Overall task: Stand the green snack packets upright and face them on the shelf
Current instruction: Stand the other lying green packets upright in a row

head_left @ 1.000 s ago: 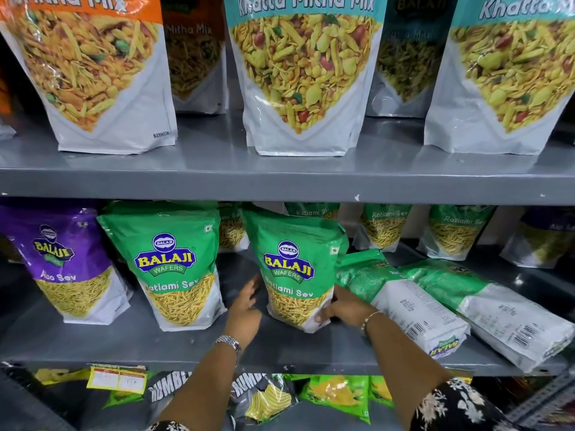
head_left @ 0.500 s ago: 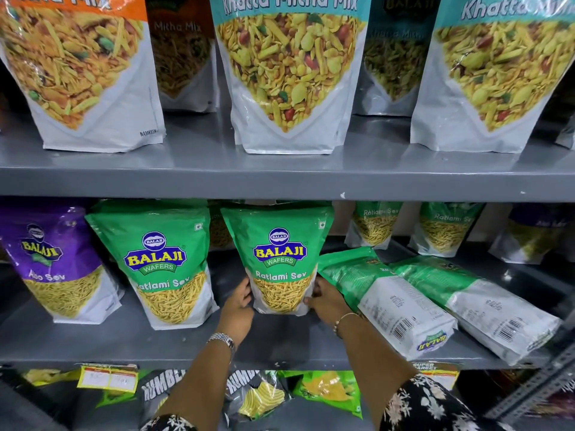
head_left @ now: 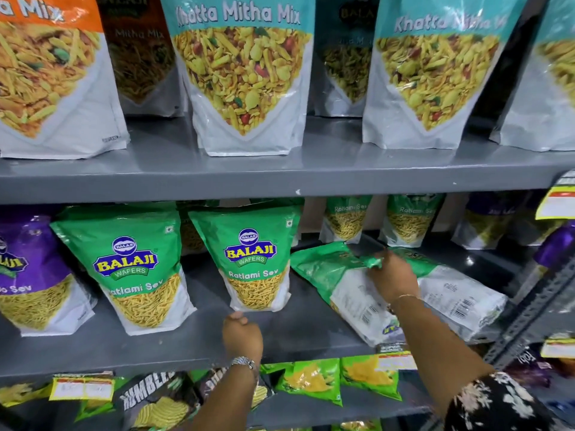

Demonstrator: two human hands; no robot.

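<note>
Two green Ratlami Sev packets stand upright facing front on the grey middle shelf (head_left: 311, 334): one at the left (head_left: 130, 269), one in the centre (head_left: 255, 256). My left hand (head_left: 242, 335) hovers just below the centre packet's base, fingers curled, holding nothing. To the right a green packet (head_left: 339, 284) lies flat, back side up, and my right hand (head_left: 392, 275) pinches its green top edge. A second flat green packet (head_left: 460, 297) lies beyond it. More green packets (head_left: 345, 222) stand at the back.
Purple Aloo Sev packets (head_left: 28, 275) stand at the left and at the right back (head_left: 488, 222). Large mix pouches (head_left: 245, 79) fill the shelf above. Chip bags (head_left: 311, 381) and price tags (head_left: 82, 388) sit below. A slotted metal upright (head_left: 535, 309) bounds the right side.
Both hands have let go of the centre packet, which now stands upright. My right hand has moved right onto the flat packet's top edge; my left hand has dropped back below the centre packet.
</note>
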